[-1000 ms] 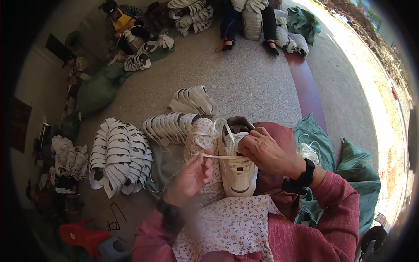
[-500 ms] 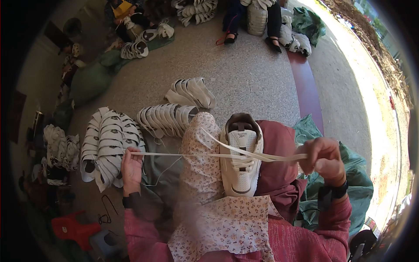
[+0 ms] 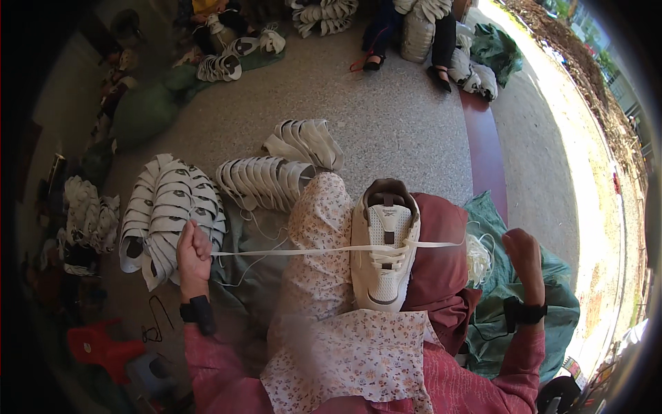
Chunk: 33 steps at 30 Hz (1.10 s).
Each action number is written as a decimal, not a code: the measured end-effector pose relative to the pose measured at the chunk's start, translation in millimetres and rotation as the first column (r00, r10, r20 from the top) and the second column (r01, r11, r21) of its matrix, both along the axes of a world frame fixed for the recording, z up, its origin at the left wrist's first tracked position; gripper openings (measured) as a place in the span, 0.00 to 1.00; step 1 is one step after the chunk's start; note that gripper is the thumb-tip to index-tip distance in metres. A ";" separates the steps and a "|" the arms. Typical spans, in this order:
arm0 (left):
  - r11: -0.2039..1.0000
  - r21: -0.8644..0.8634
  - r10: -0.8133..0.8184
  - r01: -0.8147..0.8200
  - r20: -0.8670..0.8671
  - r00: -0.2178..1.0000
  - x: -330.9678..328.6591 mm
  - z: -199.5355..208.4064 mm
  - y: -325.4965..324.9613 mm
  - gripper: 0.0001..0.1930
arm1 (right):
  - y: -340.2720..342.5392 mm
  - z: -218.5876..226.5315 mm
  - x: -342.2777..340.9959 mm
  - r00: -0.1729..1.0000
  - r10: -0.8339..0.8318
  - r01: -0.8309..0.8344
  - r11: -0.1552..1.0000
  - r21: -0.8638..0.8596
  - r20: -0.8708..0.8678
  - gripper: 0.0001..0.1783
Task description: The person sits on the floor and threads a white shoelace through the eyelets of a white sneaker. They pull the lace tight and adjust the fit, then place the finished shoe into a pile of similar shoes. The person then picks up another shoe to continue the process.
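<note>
A cream lace-up shoe (image 3: 383, 281) lies across my lap, its toe cap toward me and its dark collar opening away. My left hand (image 3: 195, 250) is closed on one end of a flat cream shoelace (image 3: 293, 252), which stretches taut from the shoe's eyelets. On the other side a shorter-looking lace end (image 3: 438, 244) runs out over my right thigh. My right hand (image 3: 525, 255) is beyond that end, with a visible gap between them. Its fingers are mostly hidden behind the back of the hand.
Nested shoe uppers (image 3: 176, 207) stand left, with more rows (image 3: 265, 183) ahead of my knee. A bundle of laces (image 3: 478, 259) lies on green sacking (image 3: 552, 290) at right. A red stool (image 3: 100, 348) stands lower left. Other people sit at the far side.
My hands have moved a little farther apart. The laces that ran together to my right hand are now separate, one going left and one right, drawn closer to the shoe.
</note>
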<state>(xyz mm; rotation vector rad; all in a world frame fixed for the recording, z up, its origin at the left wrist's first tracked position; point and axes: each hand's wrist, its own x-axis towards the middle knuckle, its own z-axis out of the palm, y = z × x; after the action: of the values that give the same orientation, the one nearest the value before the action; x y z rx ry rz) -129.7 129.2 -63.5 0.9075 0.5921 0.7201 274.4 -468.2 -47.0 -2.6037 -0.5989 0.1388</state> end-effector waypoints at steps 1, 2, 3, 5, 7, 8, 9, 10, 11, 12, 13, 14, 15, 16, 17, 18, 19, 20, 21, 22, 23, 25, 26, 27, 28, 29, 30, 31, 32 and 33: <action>0.993 0.084 0.099 -0.088 -0.129 0.987 11.3 13.3 -12.9 0.09 | 46.6 25.9 -16.8 0.950 0.029 0.062 0.959 0.278 -0.312 0.12; 0.983 0.140 0.145 -0.120 -0.186 0.972 31.9 21.6 -27.4 0.08 | 77.0 47.7 -34.3 0.928 0.074 0.044 0.952 0.304 -0.365 0.12; 0.980 0.199 0.067 -0.015 -0.261 0.963 44.1 29.9 -38.8 0.09 | 101.2 62.1 -49.4 0.900 0.123 0.027 0.941 0.336 -0.417 0.12; 0.935 0.293 -0.064 0.200 -0.415 0.907 65.5 43.0 -59.5 0.09 | 133.1 70.9 -70.8 0.851 0.308 -0.094 0.886 0.455 -0.425 0.11; 0.780 0.546 -0.027 0.306 -0.459 0.888 96.5 47.9 -94.6 0.10 | 166.9 79.8 -88.2 0.803 0.392 -0.199 0.887 0.417 -0.449 0.10; 0.721 0.603 -0.059 0.341 -0.437 0.897 112.1 45.8 -110.6 0.10 | 179.3 82.1 -94.4 0.775 0.427 -0.250 0.884 0.395 -0.465 0.10; 0.658 0.655 -0.100 0.371 -0.412 0.905 127.0 41.8 -126.6 0.10 | 186.4 81.7 -99.5 0.782 0.457 -0.292 0.870 0.398 -0.425 0.10; 0.654 0.625 -0.171 0.427 -0.427 0.888 137.5 44.5 -142.6 0.09 | 192.1 77.6 -103.4 0.783 0.488 -0.335 0.853 0.401 -0.385 0.10; 0.645 0.594 -0.240 0.481 -0.440 0.865 145.2 48.4 -156.2 0.08 | 196.0 72.5 -105.5 0.781 0.520 -0.377 0.834 0.403 -0.346 0.09; 0.579 0.646 -0.247 0.497 -0.443 0.862 150.9 46.3 -165.7 0.08 | 199.9 64.9 -105.3 0.786 0.547 -0.464 0.830 0.310 -0.288 0.12; 0.509 0.694 -0.253 0.510 -0.446 0.859 155.5 43.4 -173.6 0.08 | 203.4 61.1 -107.6 0.805 0.546 -0.483 0.830 0.280 -0.231 0.12; 0.432 0.736 -0.258 0.521 -0.452 0.854 158.0 41.2 -177.5 0.08 | 207.1 57.5 -111.3 0.820 0.545 -0.498 0.830 0.252 -0.174 0.12; 0.361 0.762 -0.265 0.538 -0.469 0.843 159.2 39.5 -178.5 0.07 | 209.6 54.3 -114.1 0.832 0.543 -0.511 0.830 0.223 -0.116 0.12; 0.288 0.783 -0.271 0.552 -0.486 0.831 160.3 38.1 -179.0 0.07 | 210.9 51.3 -115.8 0.832 0.548 -0.521 0.827 0.212 -0.092 0.12; 0.211 0.798 -0.279 0.564 -0.504 0.817 161.3 37.2 -179.4 0.07 | 211.1 48.2 -117.3 0.833 0.549 -0.527 0.826 0.200 -0.070 0.12; 0.223 0.766 -0.291 0.603 -0.538 0.791 160.1 38.0 -179.1 0.07 | 211.0 45.3 -117.9 0.834 0.550 -0.534 0.825 0.188 -0.047 0.12; 0.234 0.731 -0.303 0.641 -0.571 0.763 157.2 39.7 -178.5 0.07 | 210.6 42.4 -117.6 0.834 0.549 -0.530 0.824 0.202 -0.055 0.12; 0.244 0.696 -0.315 0.675 -0.602 0.734 154.7 40.7 -178.8 0.08 | 210.0 40.1 -117.1 0.834 0.549 -0.526 0.823 0.216 -0.061 0.12; 0.269 0.688 -0.316 0.674 -0.598 0.737 153.1 39.8 -180.0 0.08 | 209.4 38.1 -116.9 0.833 0.549 -0.522 0.821 0.230 -0.068 0.11; 0.294 0.680 -0.317 0.672 -0.594 0.740 151.3 38.3 -181.4 0.08 | 208.6 36.5 -117.4 0.840 0.537 -0.506 0.825 0.250 -0.073 0.11; 0.318 0.671 -0.316 0.669 -0.591 0.743 149.8 38.0 -182.4 0.08 | 207.8 35.0 -118.5 0.847 0.527 -0.491 0.829 0.270 -0.078 0.12; 0.350 0.688 -0.286 0.636 -0.569 0.771 149.1 39.8 -185.7 0.09 | 206.3 32.4 -121.9 0.859 0.507 -0.470 0.835 0.286 -0.066 0.12; 0.366 0.696 -0.272 0.617 -0.554 0.787 149.1 40.1 -187.6 0.09 | 205.0 32.0 -124.0 0.866 0.497 -0.467 0.839 0.278 -0.048 0.12; 0.363 0.704 -0.256 0.610 -0.554 0.792 148.8 38.8 -188.7 0.09 | 204.1 31.3 -125.7 0.872 0.488 -0.463 0.844 0.270 -0.029 0.12; 0.360 0.712 -0.239 0.603 -0.554 0.797 148.6 36.7 -189.4 0.09 | 203.0 28.9 -126.5 0.875 0.482 -0.448 0.842 0.300 -0.045 0.13; 0.356 0.719 -0.222 0.597 -0.556 0.801 148.6 35.8 -190.3 0.09 | 201.8 25.1 -126.2 0.877 0.477 -0.433 0.838 0.332 -0.062 0.13; 0.338 0.710 -0.211 0.617 -0.582 0.785 148.4 36.1 -191.3 0.09 | 200.9 23.0 -125.7 0.878 0.472 -0.416 0.834 0.362 -0.080 0.13; 0.320 0.701 -0.200 0.637 -0.607 0.769 148.2 37.5 -192.5 0.09 | 200.1 22.3 -125.2 0.877 0.475 -0.423 0.833 0.357 -0.071 0.14; 0.302 0.691 -0.185 0.657 -0.633 0.752 148.2 39.2 -193.3 0.09 | 200.2 22.1 -124.5 0.875 0.480 -0.431 0.830 0.355 -0.062 0.14; 0.317 0.677 -0.222 0.665 -0.628 0.746 148.9 40.2 -194.3 0.09 | 200.5 22.0 -123.9 0.873 0.485 -0.438 0.827 0.352 -0.053 0.14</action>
<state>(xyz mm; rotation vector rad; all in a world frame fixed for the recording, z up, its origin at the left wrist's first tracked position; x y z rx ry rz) 19.2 -65.0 -23.2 2.2029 0.2398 0.2135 150.5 -267.7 -25.0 -2.0612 -1.0950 0.3425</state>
